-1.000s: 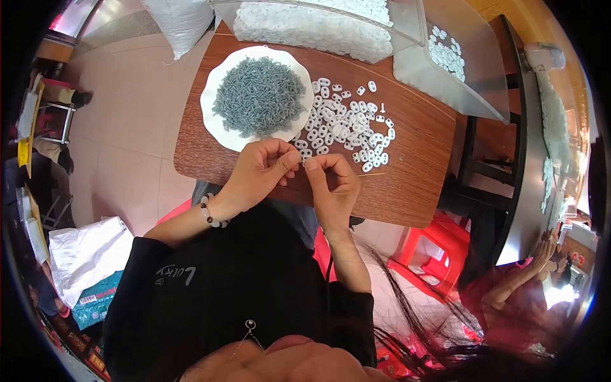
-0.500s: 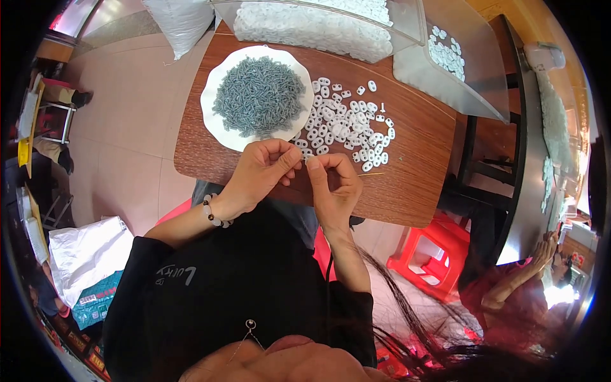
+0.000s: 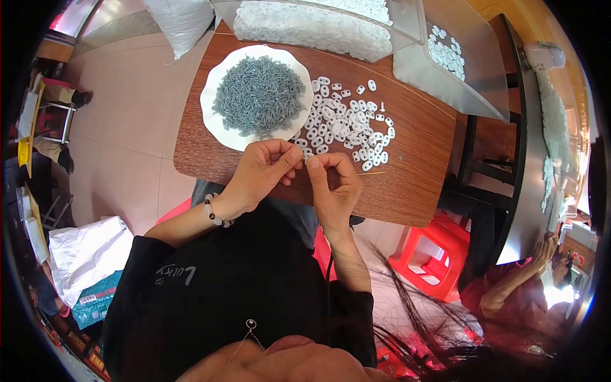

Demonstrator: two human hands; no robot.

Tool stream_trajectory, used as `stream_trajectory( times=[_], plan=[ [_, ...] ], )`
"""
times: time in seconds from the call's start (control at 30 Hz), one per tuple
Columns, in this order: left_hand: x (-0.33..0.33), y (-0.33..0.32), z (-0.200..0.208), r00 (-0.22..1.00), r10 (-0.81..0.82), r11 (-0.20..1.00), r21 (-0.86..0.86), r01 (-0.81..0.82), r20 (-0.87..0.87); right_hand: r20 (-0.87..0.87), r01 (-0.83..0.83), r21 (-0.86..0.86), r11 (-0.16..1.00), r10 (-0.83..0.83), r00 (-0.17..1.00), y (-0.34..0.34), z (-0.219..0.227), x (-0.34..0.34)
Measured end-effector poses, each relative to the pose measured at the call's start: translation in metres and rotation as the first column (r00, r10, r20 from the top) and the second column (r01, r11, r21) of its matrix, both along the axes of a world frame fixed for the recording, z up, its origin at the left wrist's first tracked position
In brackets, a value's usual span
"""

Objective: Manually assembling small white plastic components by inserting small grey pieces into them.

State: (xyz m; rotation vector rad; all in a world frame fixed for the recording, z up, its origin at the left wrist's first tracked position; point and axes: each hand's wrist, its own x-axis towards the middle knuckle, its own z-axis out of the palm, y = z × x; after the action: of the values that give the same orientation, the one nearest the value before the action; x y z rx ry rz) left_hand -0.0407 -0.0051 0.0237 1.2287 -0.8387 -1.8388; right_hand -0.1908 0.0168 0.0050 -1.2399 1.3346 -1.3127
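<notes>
My left hand [image 3: 258, 173] and my right hand [image 3: 337, 186] meet over the near edge of the brown table [image 3: 407, 184]. Thumb and forefinger are pinched on each. A tiny pale piece shows between the fingertips, too small and covered to name. Just beyond my fingers lie many small white oval plastic pieces [image 3: 344, 130] with two holes each. To their left, a white scalloped plate [image 3: 219, 130] bears a heap of small grey-blue rod-like pieces [image 3: 259, 92]. A thin yellowish stick [image 3: 371, 173] lies beside my right hand.
Along the table's far side stand a clear bin [image 3: 407, 25] full of white pieces and a translucent tray [image 3: 426, 86] with more. A white sack [image 3: 181, 25] is beyond the far left corner. A red stool [image 3: 429, 261] and a co-worker's arm [image 3: 515, 286] are at right.
My hands keep almost the same place and pinch, with only a slight shift of the right forearm. The co-worker's hand at right has moved a little.
</notes>
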Motion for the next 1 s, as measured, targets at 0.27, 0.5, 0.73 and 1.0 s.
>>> stream_trajectory(
  times=[0.27, 0.5, 0.73, 1.0],
  plan=[
    [-0.001, 0.002, -0.005, 0.999, 0.022, 1.000, -0.013, -0.023, -0.025, -0.106, -0.001, -0.089, 0.996, -0.008, 0.994, -0.002, 0.002, 0.002],
    [-0.001, 0.004, -0.009, 0.998, 0.060, 0.995, -0.088, -0.056, 0.038, -0.055, -0.026, 0.009, 1.000, 0.027, 0.998, -0.001, 0.006, 0.000],
    [-0.005, 0.004, -0.009, 0.997, 0.076, 0.993, -0.088, -0.074, 0.024, -0.040, -0.042, 0.051, 0.998, 0.044, 0.998, -0.002, 0.009, -0.002],
    [-0.008, 0.004, -0.005, 0.991, 0.087, 0.996, -0.025, -0.090, -0.103, 0.290, -0.039, 0.204, 0.978, -0.022, 0.957, -0.004, 0.011, -0.003]
  ],
)
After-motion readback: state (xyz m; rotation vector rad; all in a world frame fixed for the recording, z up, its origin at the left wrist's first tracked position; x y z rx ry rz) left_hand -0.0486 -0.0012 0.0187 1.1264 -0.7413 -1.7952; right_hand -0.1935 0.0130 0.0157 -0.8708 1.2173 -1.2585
